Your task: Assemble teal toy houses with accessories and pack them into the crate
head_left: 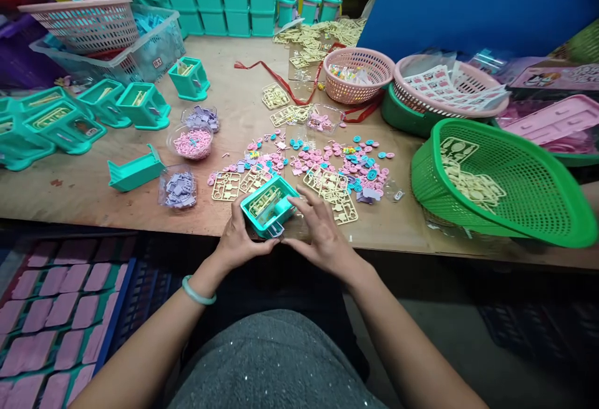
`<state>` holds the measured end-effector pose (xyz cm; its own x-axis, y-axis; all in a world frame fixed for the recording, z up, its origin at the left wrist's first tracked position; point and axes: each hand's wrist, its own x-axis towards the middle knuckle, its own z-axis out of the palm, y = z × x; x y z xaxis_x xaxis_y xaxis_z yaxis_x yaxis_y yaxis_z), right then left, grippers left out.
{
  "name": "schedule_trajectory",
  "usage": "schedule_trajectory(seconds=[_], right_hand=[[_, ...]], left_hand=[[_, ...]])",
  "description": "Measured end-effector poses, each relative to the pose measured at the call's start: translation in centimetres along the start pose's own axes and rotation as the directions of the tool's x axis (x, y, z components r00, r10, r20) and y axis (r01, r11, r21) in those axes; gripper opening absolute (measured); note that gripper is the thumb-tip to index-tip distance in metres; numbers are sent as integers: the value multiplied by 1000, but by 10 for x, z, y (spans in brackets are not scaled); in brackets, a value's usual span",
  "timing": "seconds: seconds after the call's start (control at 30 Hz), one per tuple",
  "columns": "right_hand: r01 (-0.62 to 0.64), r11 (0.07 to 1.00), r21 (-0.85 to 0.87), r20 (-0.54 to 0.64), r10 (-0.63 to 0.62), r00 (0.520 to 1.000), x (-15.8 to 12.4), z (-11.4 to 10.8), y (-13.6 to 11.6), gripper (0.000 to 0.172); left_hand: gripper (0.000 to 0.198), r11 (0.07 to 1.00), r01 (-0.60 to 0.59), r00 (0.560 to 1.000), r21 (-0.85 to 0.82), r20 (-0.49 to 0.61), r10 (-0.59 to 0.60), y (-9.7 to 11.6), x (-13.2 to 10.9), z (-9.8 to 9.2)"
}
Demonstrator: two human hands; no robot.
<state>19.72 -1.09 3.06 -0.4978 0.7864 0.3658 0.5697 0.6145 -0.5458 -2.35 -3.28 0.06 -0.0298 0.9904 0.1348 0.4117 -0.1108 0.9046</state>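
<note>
At the table's front edge I hold a teal plastic box (pixel 255 225) between both hands, its open top facing me. Inside it lies a cream plastic sprue (pixel 266 202). My left hand (pixel 236 237) grips the box's left side, its thumb at the near face. Around the right side curls my right hand (pixel 321 231), with the thumb low at the front. Between the two thumbs a small lilac piece (pixel 276 229) sticks out of the near face. Just beyond the box are cream sprues (pixel 330 193) and scattered pink and blue round pieces (pixel 313 160).
Small tubs of lilac pieces (pixel 180 189) and pink pieces (pixel 193 143) stand to the left, near a teal part (pixel 135 170) and several teal boxes (pixel 143 106). On the right are a green basket (pixel 505 209) and pink baskets (pixel 358 87). A crate of pink-topped boxes (pixel 60 315) sits lower left.
</note>
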Motion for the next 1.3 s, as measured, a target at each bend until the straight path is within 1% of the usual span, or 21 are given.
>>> schedule_trajectory(seconds=[0.07,0.1,0.17,0.23,0.3,0.4,0.5,0.53,0.6,0.67,0.7,0.8,0.87,0.93,1.03,1.2,1.3], right_hand=[[94,995,-40,97,-90,991,9,-3,10,64],[134,990,-49,118,-127,985,12,-3,14,60],[185,981,-58,115,-177,977,17,0,19,52],[201,977,-64,91,-195,977,17,2,20,48],[201,978,-61,79,-196,977,14,3,19,47],[202,979,-26,101,-198,975,12,1,19,52],[208,978,12,122,-208,971,13,0,21,56],[209,978,17,117,-209,971,13,0,22,58],[211,977,13,95,-212,973,13,2,23,60],[225,974,-9,61,-224,973,10,4,22,64],[236,971,-32,25,-235,972,8,6,21,66],[271,956,-116,-129,-285,950,-3,10,17,64],[301,947,-109,-175,-316,932,-11,13,16,57],[336,941,-30,-144,-336,931,-16,15,15,51],[371,924,93,-92,-363,927,-15,16,16,46],[402,906,129,-74,-395,915,-14,22,19,33],[362,919,156,-64,-356,932,-21,28,20,27]], left_hand=[[103,996,-41,999,79,20,40,-4,-1,0],[105,992,-65,998,112,26,63,-6,-2,0],[112,979,-127,992,161,36,123,-10,-4,0],[119,963,-188,982,195,34,185,-12,-6,1],[122,951,-213,976,224,15,215,-13,-9,4],[124,950,-202,977,238,-12,211,-12,-12,6],[125,957,-211,978,199,30,209,-12,-11,1],[123,960,-216,976,179,56,210,-13,-10,-1],[111,964,-226,972,140,99,213,-14,-8,-6],[97,967,-228,970,113,112,216,-14,-7,-10],[92,968,-230,970,105,111,218,-14,-6,-11],[89,965,-244,966,92,109,233,-13,-5,-12],[88,964,-253,964,85,113,243,-12,-5,-12],[87,963,-259,961,77,117,249,-12,-4,-12],[88,960,-266,961,86,108,256,-13,-4,-12],[89,961,-268,960,76,111,259,-13,-3,-13],[88,965,-254,963,68,114,246,-13,-3,-13]])
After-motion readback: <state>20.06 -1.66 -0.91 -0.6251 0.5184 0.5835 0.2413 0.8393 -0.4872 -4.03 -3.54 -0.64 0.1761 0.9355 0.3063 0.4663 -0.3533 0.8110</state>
